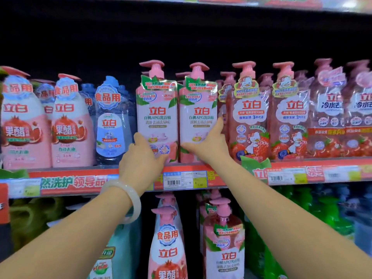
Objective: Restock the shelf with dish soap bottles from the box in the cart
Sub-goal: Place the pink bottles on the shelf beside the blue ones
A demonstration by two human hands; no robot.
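head view, the only one: placing step in hand, judged from two pink peach dish soap bottles standing side by side at the front lip of the shelf edge, each with a hand on it. left hand wrapped round the lower part of the left peach bottle, thumb at the bottle's left flank, fingers curled across its lower front, a ring and a pale bangle on that arm. right hand against the right peach bottle, thumb laid across the lower front, forefinger stretched up along the right flank; remaining fingers hidden behind the bottle, so cannot tell how curled. both bottles upright, bases on the shelf edge, touching each other, directly above the barcode price tag. left of the left peach bottle, a blue salt bottle, then pomegranate vinegar bottles; right of the right peach bottle, just beside the forefinger, strawberry duck bottles. more pink pump tops visible behind the peach pair, suggesting a row already filled at the back. next move, as a judgement: square the labels forward, nudge both flush with the neighbouring fronts, then release and go back to the cart for more. box and cart not in sight here. risk: tall pump bottles, narrow bases, close neighbours on the right, so a careless withdrawal of the forefinger could tip the nearest strawberry bottle.
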